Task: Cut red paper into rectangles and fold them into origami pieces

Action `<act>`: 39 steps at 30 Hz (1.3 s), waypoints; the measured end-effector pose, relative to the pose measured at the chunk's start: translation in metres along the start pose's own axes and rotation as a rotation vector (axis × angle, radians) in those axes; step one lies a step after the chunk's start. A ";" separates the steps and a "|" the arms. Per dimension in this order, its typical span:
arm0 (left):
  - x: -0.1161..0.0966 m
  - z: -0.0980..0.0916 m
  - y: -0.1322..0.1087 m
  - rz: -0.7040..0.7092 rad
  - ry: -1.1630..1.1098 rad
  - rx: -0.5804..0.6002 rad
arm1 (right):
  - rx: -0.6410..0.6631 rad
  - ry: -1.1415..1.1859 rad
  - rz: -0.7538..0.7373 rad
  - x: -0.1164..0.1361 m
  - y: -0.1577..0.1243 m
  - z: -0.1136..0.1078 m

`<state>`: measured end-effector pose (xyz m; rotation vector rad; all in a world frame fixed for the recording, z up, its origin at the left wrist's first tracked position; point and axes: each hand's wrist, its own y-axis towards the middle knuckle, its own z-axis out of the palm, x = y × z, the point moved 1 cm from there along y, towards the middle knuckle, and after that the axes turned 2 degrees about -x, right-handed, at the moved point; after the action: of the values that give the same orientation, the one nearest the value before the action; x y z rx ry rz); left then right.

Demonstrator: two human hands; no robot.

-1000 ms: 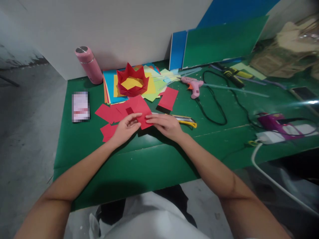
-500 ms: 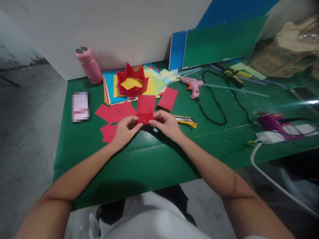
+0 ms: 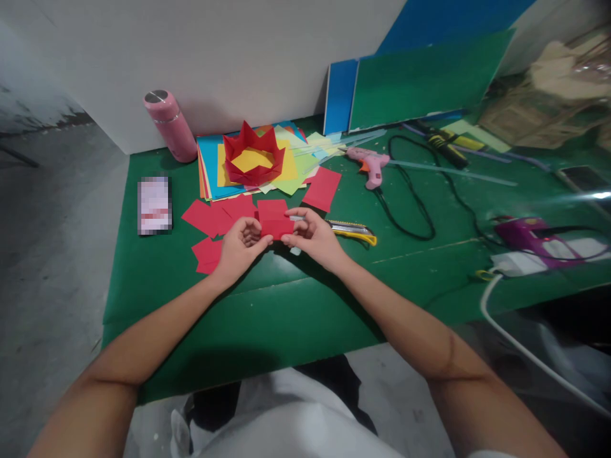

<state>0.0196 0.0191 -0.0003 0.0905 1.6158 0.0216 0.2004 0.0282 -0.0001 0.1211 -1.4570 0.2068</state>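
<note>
Between my two hands is a red piece of paper with a fold across it, its lower flap facing me and its upper part rising behind. My left hand pinches the left edge between thumb and fingers. The right edge is in the grip of my right hand. Loose red paper pieces lie left of my left hand, and one more red piece rests beyond my right hand. A yellow utility knife lies just right of my right hand. Behind stands a red folded-paper ring with points.
Coloured sheets are stacked under the ring. A pink bottle and a blurred-out flat object are at the left. Rightward lie a pink glue gun with black cable, glue sticks, a purple object and a white power strip.
The held paper's upper part has tipped down and looks shorter, while the near flap shows larger. My right fingers have shifted slightly left. Both hands keep their hold.
</note>
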 end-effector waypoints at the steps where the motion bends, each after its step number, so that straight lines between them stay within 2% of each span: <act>1: 0.000 0.001 0.000 0.001 -0.021 0.001 | -0.003 0.007 -0.003 -0.001 0.000 0.001; 7: 0.004 0.003 0.000 -0.037 -0.056 0.009 | -0.056 0.045 -0.064 -0.005 -0.001 0.001; 14: 0.003 0.003 -0.001 -0.002 0.019 0.071 | -0.016 -0.035 -0.041 -0.004 -0.001 0.001; 25: 0.003 0.004 -0.002 -0.004 0.039 0.072 | -0.070 -0.137 -0.030 -0.002 -0.003 0.000; 39: -0.003 0.003 -0.002 -0.015 0.066 0.088 | -0.059 -0.144 -0.036 0.000 -0.004 0.003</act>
<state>0.0230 0.0166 0.0026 0.1476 1.6837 -0.0588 0.1986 0.0242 0.0006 0.1158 -1.6016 0.1273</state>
